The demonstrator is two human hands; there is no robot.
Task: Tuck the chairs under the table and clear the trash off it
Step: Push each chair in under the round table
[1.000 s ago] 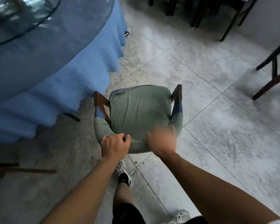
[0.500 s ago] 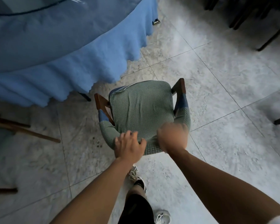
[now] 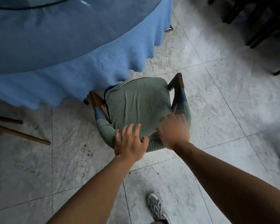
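Looking down past both forearms, we see the chair (image 3: 139,109) standing on the pale tiled floor (image 3: 225,110), its green checked cover stretched over the seat and the curved back. The chair's front edge sits just at the hanging hem of the blue tablecloth (image 3: 71,62), which drapes over the round table (image 3: 31,7) in the upper left; most of the seat lies outside the cloth. Our left hand (image 3: 129,143) rests on the top of the chair back with its fingers straight and spread, holding nothing. Our right hand (image 3: 173,131) lies on the chair back just beside it, toward the right armrest, but it is blurred and we cannot tell whether its fingers are curled round the back or flat. Brown wooden legs of another chair (image 3: 19,133) show at the left edge of the floor, and dark chairs (image 3: 257,21) stand in the upper right corner. One grey shoe (image 3: 155,207) shows near the bottom edge.
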